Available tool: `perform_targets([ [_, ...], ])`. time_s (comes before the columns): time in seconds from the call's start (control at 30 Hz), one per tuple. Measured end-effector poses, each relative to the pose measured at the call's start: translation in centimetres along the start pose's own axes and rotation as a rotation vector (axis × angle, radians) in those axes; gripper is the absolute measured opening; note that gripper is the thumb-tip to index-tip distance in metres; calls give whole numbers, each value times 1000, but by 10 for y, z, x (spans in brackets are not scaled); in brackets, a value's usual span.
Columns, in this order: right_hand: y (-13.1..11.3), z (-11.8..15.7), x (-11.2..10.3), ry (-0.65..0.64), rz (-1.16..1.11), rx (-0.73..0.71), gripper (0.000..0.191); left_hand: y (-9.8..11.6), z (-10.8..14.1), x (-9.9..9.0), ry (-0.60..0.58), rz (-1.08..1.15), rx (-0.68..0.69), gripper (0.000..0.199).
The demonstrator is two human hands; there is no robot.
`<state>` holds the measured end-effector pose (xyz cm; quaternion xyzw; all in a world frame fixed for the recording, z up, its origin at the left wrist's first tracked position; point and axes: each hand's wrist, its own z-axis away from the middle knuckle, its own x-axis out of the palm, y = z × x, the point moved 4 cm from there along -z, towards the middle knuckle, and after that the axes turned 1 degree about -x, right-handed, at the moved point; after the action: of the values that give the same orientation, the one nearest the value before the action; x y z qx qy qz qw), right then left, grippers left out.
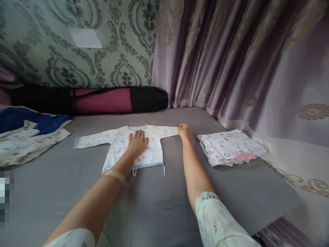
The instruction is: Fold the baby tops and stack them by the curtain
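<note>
Head view: rumpled clothes (33, 120) lie far left, a long black-and-maroon bag (102, 100) behind. Centre stage, a blue-trimmed baby shirt (154, 149) lies spread on the grey sheet (159, 209); the left hand (138, 142), pale bangle (113, 175) on its wrist, rests flat on the shirt front, fingers slightly apart. And the right hand (185, 131), closed, grips the right-side sleeve (168, 131) end! Just beside it, a folded floral cloth (227, 147), then lilac curtains (231, 51).
</note>
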<state>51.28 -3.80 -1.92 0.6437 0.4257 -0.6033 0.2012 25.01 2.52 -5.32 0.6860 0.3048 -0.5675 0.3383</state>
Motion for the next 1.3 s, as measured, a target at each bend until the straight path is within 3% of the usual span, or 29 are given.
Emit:
perform_targets([
  [0.13,12,8,2,53,-73,220,41,0,0,0,6,-5,-8,61],
  [0.4,11,8,6,-9,-74,336,35,5,1,-4,-22,-63,-16,61],
  [0.77,13,4,8,-10,-74,318,32,4,-21,-18,-163,-72,34,49],
  [1.03,13,-5,3,-8,-165,287,27,24,-41,-19,-96,96,207,36],
  [1.3,13,-22,-5,-11,-454,210,17,32,-57,-14,-141,99,176,59],
])
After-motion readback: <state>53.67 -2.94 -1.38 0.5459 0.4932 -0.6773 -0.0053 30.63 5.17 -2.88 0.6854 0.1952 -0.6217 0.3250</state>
